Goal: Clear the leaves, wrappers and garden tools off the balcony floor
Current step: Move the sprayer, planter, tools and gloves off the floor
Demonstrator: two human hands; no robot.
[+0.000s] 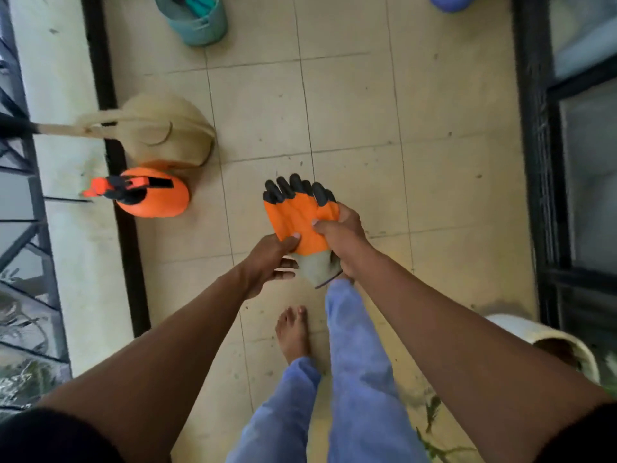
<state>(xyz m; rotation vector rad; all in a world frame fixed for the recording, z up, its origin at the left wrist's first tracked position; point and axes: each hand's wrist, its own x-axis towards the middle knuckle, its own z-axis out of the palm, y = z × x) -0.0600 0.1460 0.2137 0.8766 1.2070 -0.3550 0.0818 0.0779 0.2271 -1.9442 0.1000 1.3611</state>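
Note:
A pair of orange garden gloves (300,218) with black fingertips and grey cuffs is held in front of me above the tiled floor. My left hand (267,262) pinches the gloves at the palm with its thumb on top. My right hand (340,235) grips them from the right side, thumb across the orange part. Green leaf bits (432,412) lie on the floor at the lower right.
An orange pressure sprayer (150,193) and a beige watering can (160,132) stand by the left wall. A teal bucket (197,18) with tools is at the top. A white pot (554,342) sits lower right. A dark door frame (534,162) runs along the right.

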